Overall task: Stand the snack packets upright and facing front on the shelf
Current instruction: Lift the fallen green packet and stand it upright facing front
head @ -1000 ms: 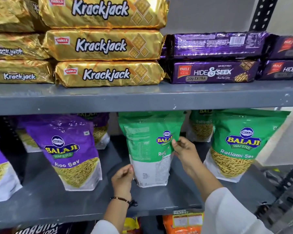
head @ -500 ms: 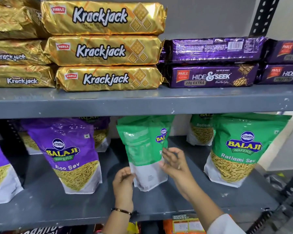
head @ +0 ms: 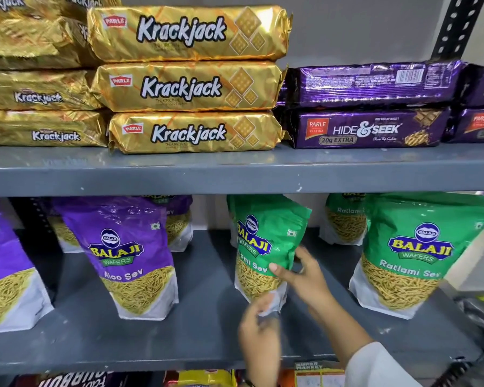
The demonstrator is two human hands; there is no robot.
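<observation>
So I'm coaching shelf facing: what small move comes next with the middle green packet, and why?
Probably finish the turn: the green packet shows its front but angles leftward. With the right hand on its side and the left hand at its bottom corner, square it like the neighbouring packet.

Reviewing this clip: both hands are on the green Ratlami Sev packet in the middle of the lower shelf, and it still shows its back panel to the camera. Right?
Not quite. The head view shows the green Ratlami Sev packet with its front logo side turned toward the camera, angled somewhat left, not its back panel. The rest stands: the left hand is at its bottom corner and the right hand on its side, mid lower shelf.
</observation>
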